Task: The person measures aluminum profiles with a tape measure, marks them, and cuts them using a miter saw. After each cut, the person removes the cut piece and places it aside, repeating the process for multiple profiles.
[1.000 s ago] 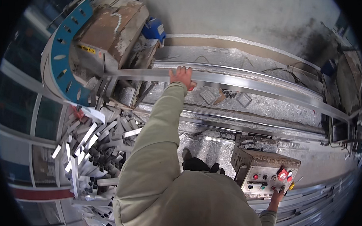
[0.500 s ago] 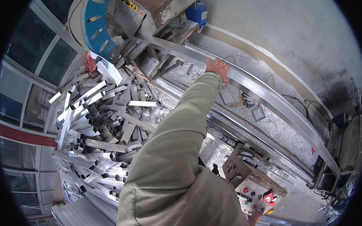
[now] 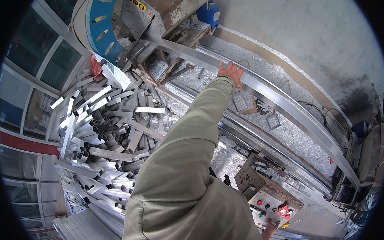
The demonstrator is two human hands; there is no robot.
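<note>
My left hand (image 3: 230, 73) lies over a long silver metal profile (image 3: 277, 99), its fingers spread apart across the top. The profile runs from the saw's cutting head at the upper left to a support at the lower right. Down at the lower right, my right hand (image 3: 270, 233) is at the edge of a control panel (image 3: 261, 209) with red, green and black buttons. A finger reaches to the buttons; much of that hand is cut off by my sleeve. The saw's blue blade guard (image 3: 101, 31) stands at the upper left.
A heap of cut metal tube pieces (image 3: 115, 136) fills the left side, near a windowed partition (image 3: 27, 127). Steel guide rails (image 3: 270, 144) run below the profile. Metal chips (image 3: 295, 130) cover the floor by the wall. A blue box (image 3: 209, 14) sits behind the saw.
The view has shifted very slightly. Both hands stay in the same places, the left on the profile and the right at the control panel.
</note>
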